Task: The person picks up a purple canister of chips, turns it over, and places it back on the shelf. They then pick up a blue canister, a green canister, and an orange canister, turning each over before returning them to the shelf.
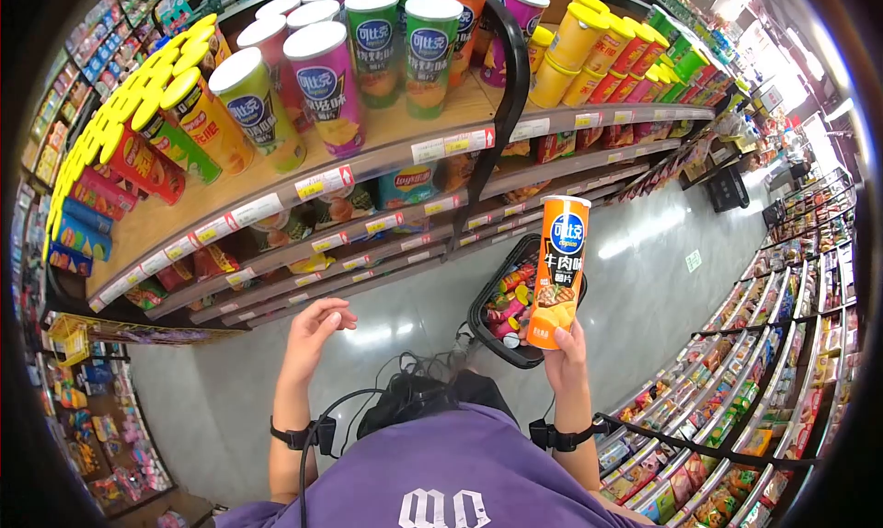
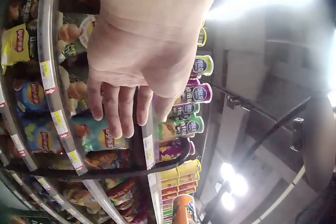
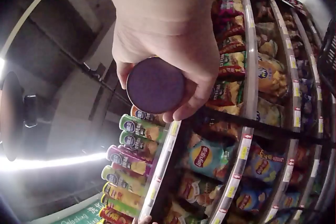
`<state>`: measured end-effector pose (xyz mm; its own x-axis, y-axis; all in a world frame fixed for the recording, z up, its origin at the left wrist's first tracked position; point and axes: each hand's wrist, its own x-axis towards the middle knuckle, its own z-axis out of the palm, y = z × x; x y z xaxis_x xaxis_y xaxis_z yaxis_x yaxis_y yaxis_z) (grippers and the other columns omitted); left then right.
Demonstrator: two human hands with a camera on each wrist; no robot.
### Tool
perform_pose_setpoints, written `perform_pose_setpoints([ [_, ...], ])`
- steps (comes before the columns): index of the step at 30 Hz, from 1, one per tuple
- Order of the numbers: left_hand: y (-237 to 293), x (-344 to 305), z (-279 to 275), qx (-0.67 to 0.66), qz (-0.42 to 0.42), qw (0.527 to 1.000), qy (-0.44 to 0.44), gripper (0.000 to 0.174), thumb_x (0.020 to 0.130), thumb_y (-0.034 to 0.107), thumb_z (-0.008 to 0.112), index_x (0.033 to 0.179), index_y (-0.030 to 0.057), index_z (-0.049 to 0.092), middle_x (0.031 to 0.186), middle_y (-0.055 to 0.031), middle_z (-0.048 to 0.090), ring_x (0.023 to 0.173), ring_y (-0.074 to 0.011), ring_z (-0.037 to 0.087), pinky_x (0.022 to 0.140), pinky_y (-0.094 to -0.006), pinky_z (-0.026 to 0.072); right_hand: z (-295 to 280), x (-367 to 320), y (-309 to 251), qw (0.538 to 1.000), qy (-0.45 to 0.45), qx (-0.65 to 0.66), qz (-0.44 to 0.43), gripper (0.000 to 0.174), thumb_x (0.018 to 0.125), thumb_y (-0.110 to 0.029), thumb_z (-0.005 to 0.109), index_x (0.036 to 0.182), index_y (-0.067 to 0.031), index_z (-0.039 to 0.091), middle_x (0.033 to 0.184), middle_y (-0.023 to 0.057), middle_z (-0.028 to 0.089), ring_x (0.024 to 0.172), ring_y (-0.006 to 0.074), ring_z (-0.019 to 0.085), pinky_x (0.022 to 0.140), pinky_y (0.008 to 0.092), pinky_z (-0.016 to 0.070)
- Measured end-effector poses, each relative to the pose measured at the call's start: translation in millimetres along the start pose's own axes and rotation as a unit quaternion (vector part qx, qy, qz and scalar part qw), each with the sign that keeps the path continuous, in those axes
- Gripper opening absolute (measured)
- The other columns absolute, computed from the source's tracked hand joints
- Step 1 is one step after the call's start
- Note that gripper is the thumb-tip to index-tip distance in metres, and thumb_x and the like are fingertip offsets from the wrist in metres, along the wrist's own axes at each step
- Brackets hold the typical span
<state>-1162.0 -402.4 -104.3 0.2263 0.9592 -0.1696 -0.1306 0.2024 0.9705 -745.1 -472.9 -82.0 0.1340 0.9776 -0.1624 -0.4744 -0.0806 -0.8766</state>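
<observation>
**Fig. 1. Tall crisp can held by its base in a shop aisle: points of likely failure**

The right hand (image 1: 567, 351) holds the orange can (image 1: 560, 269) upright in front of the body. Its fingers (image 3: 195, 98) and thumb are curled round the bottom end only, and the right wrist view shows the dark base disc ringed by the fingertips. The left hand (image 1: 314, 330) hangs free between the body and the shelf (image 1: 276, 174), fingers loosely spread and grasping nothing. A black basket (image 1: 479, 318) of packets sits low on the floor (image 1: 644, 280), seen just behind the can's lower half.

Probable risks, judged from this posture:

- (a) **Tipping.** The grip is at the very foot of a long tube, so most of the can stands above the hand. A quick wrist turn could lever it out of the fingers.
- (b) **Slipping.** The wall looks smooth and glossy, and a light pinch may let it slide down to the floor, denting the tube or popping the lid.
- (c) **A miss at the basket.** Its rim is narrow and its contents are heaped, so a can let go from height might bounce off or crush the packets.
- (d) **Knocked stock.** The standing cans (image 1: 405, 45) on the top shelf are closely packed near the edge, and a stray sweep of the free hand could topple several.
</observation>
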Motion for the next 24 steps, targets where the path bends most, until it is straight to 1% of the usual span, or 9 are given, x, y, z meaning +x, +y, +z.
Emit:
perform_pose_setpoints([
  [2,3,6,7,0.002,-0.003,1.000,-0.001,0.030,0.104,0.021,0.066,0.127,0.0005,0.066,0.108,-0.0127,0.075,0.101,-0.0211,0.071,0.095,-0.0356,0.0538,-6,8,-3,1.000,-0.010,0.017,0.013,0.071,0.090,-0.032,0.076,0.144,0.0025,0.047,0.127,0.0202,0.067,0.100,0.0295,0.073,0.087,0.0404,0.0610],
  [8,6,32,39,0.020,0.013,0.999,0.028,0.031,0.103,0.022,0.066,0.124,-0.0007,0.068,0.106,-0.0125,0.074,0.099,-0.0234,0.072,0.092,-0.0374,0.0575,-33,44,-11,1.000,-0.019,0.014,0.015,0.072,0.090,-0.034,0.075,0.146,0.0008,0.047,0.127,0.0200,0.067,0.098,0.0300,0.073,0.087,0.0409,0.0607],
  [10,9,41,51,0.018,0.018,0.999,0.040,0.030,0.103,0.021,0.066,0.125,-0.0006,0.068,0.107,-0.0127,0.075,0.099,-0.0230,0.072,0.092,-0.0369,0.0571,-47,63,-17,0.999,-0.046,0.010,0.020,0.073,0.090,-0.033,0.075,0.147,0.0010,0.046,0.128,0.0194,0.067,0.103,0.0296,0.073,0.089,0.0420,0.0608],
  [11,15,56,65,0.018,0.027,0.999,0.044,0.030,0.104,0.020,0.066,0.126,-0.0005,0.067,0.108,-0.0130,0.075,0.100,-0.0226,0.072,0.093,-0.0363,0.0567,-60,85,-25,0.998,-0.061,0.013,0.016,0.073,0.091,-0.033,0.076,0.148,0.0011,0.045,0.128,0.0191,0.067,0.105,0.0293,0.072,0.090,0.0425,0.0608],
  [14,21,80,85,0.040,0.030,0.997,0.054,0.030,0.104,0.019,0.066,0.126,-0.0008,0.066,0.109,-0.0132,0.075,0.099,-0.0223,0.072,0.092,-0.0357,0.0569,-75,116,-34,0.996,-0.077,0.034,0.017,0.072,0.092,-0.028,0.075,0.150,0.0010,0.044,0.131,0.0170,0.066,0.114,0.0275,0.070,0.095,0.0435,0.0600],
  [15,22,88,92,0.052,0.030,0.996,0.060,0.030,0.104,0.019,0.066,0.126,-0.0011,0.066,0.109,-0.0132,0.075,0.099,-0.0223,0.072,0.091,-0.0357,0.0573,-81,126,-31,0.998,-0.054,0.018,0.009,0.071,0.091,-0.029,0.073,0.148,0.0026,0.044,0.129,0.0213,0.067,0.101,0.0306,0.074,0.087,0.0428,0.0612],
  [16,23,96,98,0.054,0.034,0.996,0.062,0.031,0.104,0.020,0.066,0.125,-0.0017,0.067,0.107,-0.0127,0.075,0.098,-0.0220,0.072,0.092,-0.0357,0.0573,-80,134,-41,0.997,-0.070,0.011,0.020,0.072,0.091,-0.027,0.074,0.149,0.0023,0.044,0.130,0.0212,0.067,0.102,0.0304,0.074,0.090,0.0432,0.0608],
  [21,35,118,129,0.069,0.034,0.993,0.094,0.031,0.104,0.021,0.065,0.125,-0.0019,0.067,0.105,-0.0121,0.075,0.098,-0.0216,0.072,0.093,-0.0365,0.0568,-106,176,-34,0.993,-0.112,0.012,0.031,0.072,0.092,-0.024,0.073,0.153,0.0006,0.042,0.134,0.0179,0.065,0.116,0.0272,0.069,0.097,0.0452,0.0599],
  [24,36,123,141,0.086,0.042,0.991,0.097,0.034,0.106,0.027,0.063,0.126,-0.0006,0.065,0.107,-0.0122,0.075,0.098,-0.0220,0.072,0.093,-0.0367,0.0556,-110,187,-42,0.989,-0.137,0.016,0.048,0.073,0.093,-0.025,0.074,0.153,0.0002,0.042,0.136,0.0165,0.064,0.123,0.0255,0.066,0.099,0.0462,0.0595],
])
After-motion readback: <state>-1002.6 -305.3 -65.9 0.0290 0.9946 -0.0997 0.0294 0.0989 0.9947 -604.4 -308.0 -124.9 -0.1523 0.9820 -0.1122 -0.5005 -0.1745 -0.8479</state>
